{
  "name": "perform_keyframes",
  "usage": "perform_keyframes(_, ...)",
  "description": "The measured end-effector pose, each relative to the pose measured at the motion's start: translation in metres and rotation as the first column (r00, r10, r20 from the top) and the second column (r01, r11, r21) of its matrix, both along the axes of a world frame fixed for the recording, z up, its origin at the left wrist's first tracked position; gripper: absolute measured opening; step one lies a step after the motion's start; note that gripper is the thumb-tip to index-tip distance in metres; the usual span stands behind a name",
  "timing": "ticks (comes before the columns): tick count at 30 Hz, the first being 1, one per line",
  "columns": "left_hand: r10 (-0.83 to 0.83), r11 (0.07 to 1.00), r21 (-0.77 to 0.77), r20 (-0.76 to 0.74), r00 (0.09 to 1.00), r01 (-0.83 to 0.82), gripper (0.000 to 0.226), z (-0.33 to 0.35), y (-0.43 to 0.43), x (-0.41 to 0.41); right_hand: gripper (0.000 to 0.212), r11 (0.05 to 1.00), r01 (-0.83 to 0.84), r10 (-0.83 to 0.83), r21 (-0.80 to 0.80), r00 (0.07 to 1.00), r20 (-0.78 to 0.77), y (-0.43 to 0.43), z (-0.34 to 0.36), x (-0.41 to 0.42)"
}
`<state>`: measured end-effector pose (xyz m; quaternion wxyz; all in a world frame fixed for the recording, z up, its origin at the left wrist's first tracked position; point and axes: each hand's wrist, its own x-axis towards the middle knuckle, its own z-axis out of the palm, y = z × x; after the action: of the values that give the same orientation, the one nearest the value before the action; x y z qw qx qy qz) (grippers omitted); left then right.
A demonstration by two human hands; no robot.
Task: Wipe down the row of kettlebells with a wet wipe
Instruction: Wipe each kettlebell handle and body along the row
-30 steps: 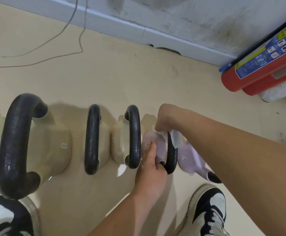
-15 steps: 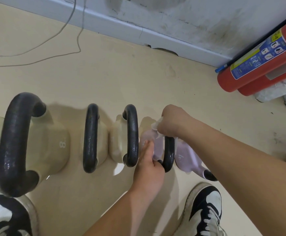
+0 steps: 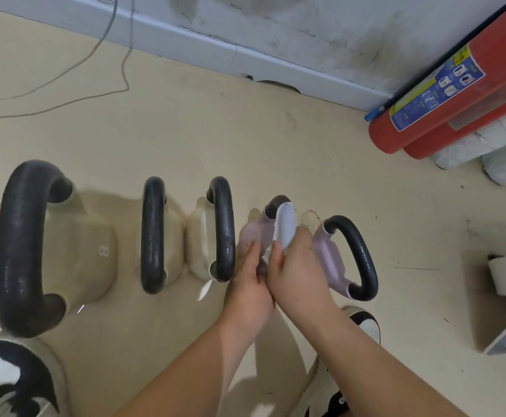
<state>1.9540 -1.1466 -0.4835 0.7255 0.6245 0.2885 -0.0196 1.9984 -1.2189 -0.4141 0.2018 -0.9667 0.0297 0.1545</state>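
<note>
- A big beige kettlebell marked 8 is standing at the left end of the row, its thick black handle rising toward the camera.
- A second beige kettlebell and a third beige kettlebell are sitting side by side to its right.
- The left hand is pressing fairly straight fingers against the body of the first lilac kettlebell. Its thumb is hiding under the other hand, so I cannot tell whether it is gripping.
- The right hand is curling its fingers round the wet wipe, clamping it over that kettlebell's black handle.
- The last lilac kettlebell is sitting just right of the right hand.
- Two red fire extinguishers are showing at the far right by the wall.
</note>
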Motion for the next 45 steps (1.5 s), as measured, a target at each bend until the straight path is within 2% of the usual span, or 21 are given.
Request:
perform_keyframes(1,-0.081,0.995,0.067,0.087,0.993,0.075,0.019,-0.004,-0.001,-0.001,0.02,0.999,0.014,-0.014,0.037,1.0,0.009,-0.002,-0.002,-0.007)
perform_keyframes(3,-0.183,0.979,0.116,0.163,0.97,0.165,0.016,-0.012,-0.001,-0.01,0.019,0.994,0.029,-0.03,0.106,0.999,0.009,-0.007,-0.005,-0.017)
perform_keyframes(4,-0.193,0.981,0.044,0.106,0.976,0.189,0.011,-0.014,-0.002,-0.011,0.02,0.993,0.038,-0.037,0.112,0.999,-0.007,-0.01,-0.006,-0.021)
perform_keyframes(5,-0.171,0.985,0.047,0.077,0.982,0.168,0.007,-0.015,-0.002,-0.013,0.02,0.993,0.046,-0.043,0.113,0.999,-0.029,-0.012,-0.007,-0.022)
perform_keyframes(6,-0.109,0.985,-0.132,-0.001,0.994,0.108,0.008,-0.013,-0.003,-0.011,0.021,0.993,0.048,-0.043,0.111,0.998,-0.041,-0.013,-0.005,-0.022)
perform_keyframes(7,-0.084,0.973,-0.22,-0.027,0.996,0.076,0.021,-0.005,0.0,-0.011,0.024,0.994,0.047,-0.042,0.103,0.998,-0.046,-0.015,-0.004,-0.019)
perform_keyframes(8,-0.05,0.913,-0.407,-0.07,0.996,0.018,0.033,-0.004,-0.003,-0.009,0.031,0.994,0.05,-0.045,0.101,0.998,-0.048,-0.015,0.001,-0.014)
perform_keyframes(10,-0.052,0.856,-0.517,-0.127,0.991,-0.022,0.038,0.007,-0.002,-0.005,0.051,0.986,0.101,-0.092,0.134,0.993,-0.069,-0.014,0.012,0.001)
perform_keyframes(11,-0.035,0.835,-0.549,-0.11,0.993,-0.031,0.04,0.01,-0.003,-0.004,0.057,0.976,0.141,-0.126,0.169,0.987,-0.096,-0.013,0.019,0.009)
perform_keyframes(13,0.029,0.84,-0.534,-0.125,0.992,-0.092,0.041,0.015,-0.004,0.0,0.043,0.966,0.175,-0.138,0.191,0.972,-0.188,-0.009,0.027,0.025)
perform_keyframes(15,0.041,0.809,-0.577,-0.139,0.989,-0.115,0.03,0.019,-0.006,0.006,0.034,0.995,0.084,-0.07,0.055,0.973,-0.221,-0.004,0.028,0.034)
perform_keyframes(16,0.023,0.82,-0.564,-0.136,0.99,-0.097,0.024,0.02,-0.008,0.007,0.035,0.999,0.042,-0.043,-0.005,0.977,-0.211,-0.001,0.028,0.035)
perform_keyframes(19,0.033,0.96,-0.271,-0.115,0.993,-0.063,0.03,0.019,-0.014,0.009,0.035,1.0,0.02,-0.018,0.008,0.987,-0.159,0.001,0.022,0.03)
perform_keyframes(22,0.044,0.981,-0.187,-0.085,0.995,-0.06,0.025,0.027,-0.016,0.003,0.032,0.975,0.108,-0.082,0.194,0.987,-0.136,-0.008,0.02,0.016)
perform_keyframes(24,0.024,0.992,-0.123,-0.039,0.999,-0.029,0.027,0.038,-0.015,-0.003,0.038,0.918,0.183,-0.135,0.352,0.978,-0.159,-0.014,0.023,0.006)
perform_keyframes(26,-0.029,0.999,0.026,0.035,0.999,0.028,0.028,0.039,-0.013,-0.01,0.039,0.849,0.247,-0.169,0.467,0.965,-0.202,-0.018,0.025,-0.001)
perform_keyframes(29,-0.079,0.971,0.227,0.032,0.996,0.07,0.024,0.025,-0.013,-0.02,0.04,0.806,0.263,-0.196,0.53,0.964,-0.18,-0.022,0.021,-0.016)
perform_keyframes(33,-0.097,0.972,0.213,-0.01,0.995,0.097,0.018,0.024,-0.019,-0.027,0.029,0.77,0.285,-0.232,0.571,0.959,-0.165,-0.03,0.005,-0.049)
perform_keyframes(35,-0.079,0.98,0.176,-0.067,0.995,0.09,0.015,0.024,-0.02,-0.029,0.023,0.758,0.328,-0.259,0.564,0.945,-0.202,-0.033,-0.005,-0.06)
perform_keyframes(38,-0.097,0.966,0.226,-0.137,0.986,0.126,0.016,0.019,-0.017,-0.026,0.015,0.737,0.365,-0.261,0.569,0.93,-0.259,-0.036,-0.016,-0.064)
perform_keyframes(45,-0.095,0.957,0.254,-0.176,0.98,0.139,0.007,0.01,-0.018,-0.02,0.018,0.8,0.292,-0.187,0.524,0.951,-0.245,-0.045,-0.038,-0.059)
